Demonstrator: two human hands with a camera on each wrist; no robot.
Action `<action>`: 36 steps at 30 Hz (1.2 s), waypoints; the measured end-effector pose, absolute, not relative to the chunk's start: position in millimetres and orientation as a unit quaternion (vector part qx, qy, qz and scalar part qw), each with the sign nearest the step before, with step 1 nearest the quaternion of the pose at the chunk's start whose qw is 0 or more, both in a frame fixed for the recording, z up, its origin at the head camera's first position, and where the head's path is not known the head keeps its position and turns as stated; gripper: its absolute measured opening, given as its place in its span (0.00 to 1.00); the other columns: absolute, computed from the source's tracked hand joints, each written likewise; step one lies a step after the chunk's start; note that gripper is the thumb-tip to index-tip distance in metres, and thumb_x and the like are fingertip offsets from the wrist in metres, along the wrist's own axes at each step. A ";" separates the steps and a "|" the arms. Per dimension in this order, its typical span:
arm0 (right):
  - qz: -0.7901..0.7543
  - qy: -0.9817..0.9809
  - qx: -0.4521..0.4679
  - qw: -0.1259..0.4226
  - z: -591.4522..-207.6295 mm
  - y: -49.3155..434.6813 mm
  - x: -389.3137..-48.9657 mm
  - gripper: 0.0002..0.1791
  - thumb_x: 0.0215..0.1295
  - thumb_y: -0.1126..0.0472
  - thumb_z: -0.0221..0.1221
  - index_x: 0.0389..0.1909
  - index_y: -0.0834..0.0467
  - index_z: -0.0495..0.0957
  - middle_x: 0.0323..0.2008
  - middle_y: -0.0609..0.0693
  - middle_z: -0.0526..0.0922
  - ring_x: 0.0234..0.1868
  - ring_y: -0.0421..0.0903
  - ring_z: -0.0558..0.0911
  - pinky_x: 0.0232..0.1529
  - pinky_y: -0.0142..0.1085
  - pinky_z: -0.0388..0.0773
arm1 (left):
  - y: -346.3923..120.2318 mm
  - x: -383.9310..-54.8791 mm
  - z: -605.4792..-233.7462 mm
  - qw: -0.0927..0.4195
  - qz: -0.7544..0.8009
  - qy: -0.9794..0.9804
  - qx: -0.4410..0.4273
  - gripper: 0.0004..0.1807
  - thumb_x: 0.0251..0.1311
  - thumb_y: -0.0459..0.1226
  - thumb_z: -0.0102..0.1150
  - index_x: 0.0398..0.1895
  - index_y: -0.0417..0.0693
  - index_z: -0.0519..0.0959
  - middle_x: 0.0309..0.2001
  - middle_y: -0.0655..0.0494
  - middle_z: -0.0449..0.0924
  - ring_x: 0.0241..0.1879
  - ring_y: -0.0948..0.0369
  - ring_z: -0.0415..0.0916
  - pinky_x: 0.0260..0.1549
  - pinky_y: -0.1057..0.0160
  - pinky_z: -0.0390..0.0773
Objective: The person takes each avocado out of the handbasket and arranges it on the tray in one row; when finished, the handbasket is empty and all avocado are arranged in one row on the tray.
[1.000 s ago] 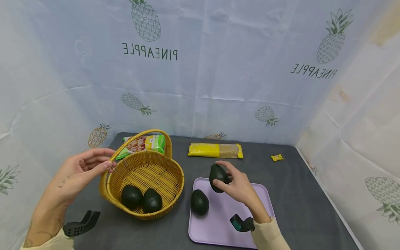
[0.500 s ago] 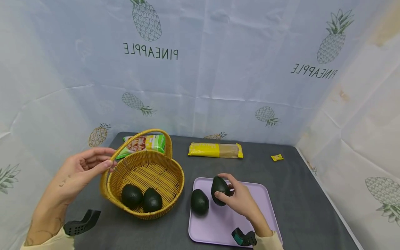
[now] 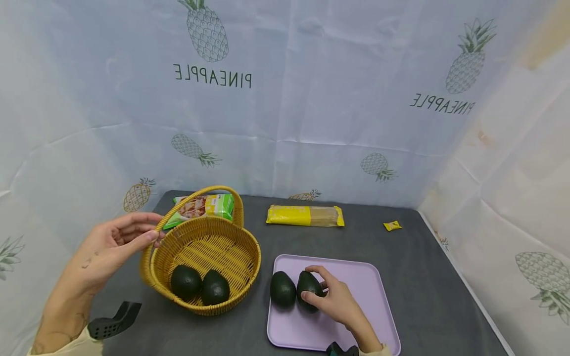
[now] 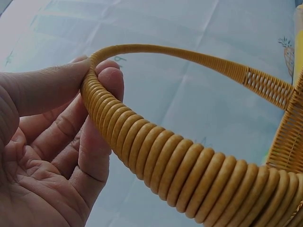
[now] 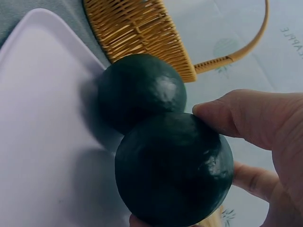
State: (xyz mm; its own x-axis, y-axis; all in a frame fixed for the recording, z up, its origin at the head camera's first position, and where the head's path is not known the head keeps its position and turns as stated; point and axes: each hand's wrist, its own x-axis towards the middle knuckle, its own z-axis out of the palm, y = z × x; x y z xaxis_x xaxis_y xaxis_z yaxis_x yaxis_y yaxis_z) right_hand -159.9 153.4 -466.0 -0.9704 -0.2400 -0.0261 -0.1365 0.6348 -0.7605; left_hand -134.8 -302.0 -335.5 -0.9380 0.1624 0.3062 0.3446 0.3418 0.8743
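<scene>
My left hand [image 3: 118,244] pinches the handle [image 4: 147,146] of a yellow wicker basket [image 3: 222,247] between thumb and fingers. Two dark green avocados, one on the left [image 3: 186,282] and one on the right [image 3: 215,288], lie in the near part of the basket. At the lilac tray [image 3: 352,277], my right hand [image 3: 334,299] grips a dark green avocado [image 3: 308,289] with thumb and fingers around its sides. Right beside it, another avocado [image 3: 282,290] lies on the tray's left part. In the right wrist view the held avocado [image 5: 175,170] overlaps its neighbour [image 5: 142,92].
Behind the basket lies a green food packet [image 3: 218,205], partly hidden by the handle. A long yellow packet [image 3: 305,216] lies at the table's back, and a small yellow wrapped piece [image 3: 392,226] at back right. A pineapple-print curtain [image 3: 311,99] encloses the dark grey table [image 3: 427,282].
My right hand has brought its avocado down and nearer over the tray, then leftward to the other avocado. The left hand stays at the basket handle. The head view has shifted slightly.
</scene>
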 end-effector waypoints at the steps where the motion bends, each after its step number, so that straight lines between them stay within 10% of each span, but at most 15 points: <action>1: -0.415 0.902 -0.103 0.064 -467.4 153.4 -158.8 0.30 0.56 0.48 0.71 0.60 0.42 0.76 0.35 0.50 0.85 0.35 0.43 0.80 0.26 0.33 0.75 | -302.1 -134.7 -335.9 0.082 -0.552 -0.815 -0.155 0.16 0.72 0.28 0.55 0.60 0.40 0.76 0.42 0.58 0.87 0.40 0.63 0.86 0.39 0.67 0.88; 36: -0.376 0.916 -0.111 0.090 -467.9 164.0 -152.3 0.38 0.61 0.40 0.69 0.67 0.54 0.71 0.29 0.48 0.83 0.27 0.41 0.76 0.25 0.33 0.73 | -303.9 -136.2 -338.2 0.075 -0.585 -0.791 -0.163 0.17 0.72 0.26 0.54 0.61 0.41 0.76 0.42 0.58 0.87 0.41 0.64 0.86 0.39 0.68 0.87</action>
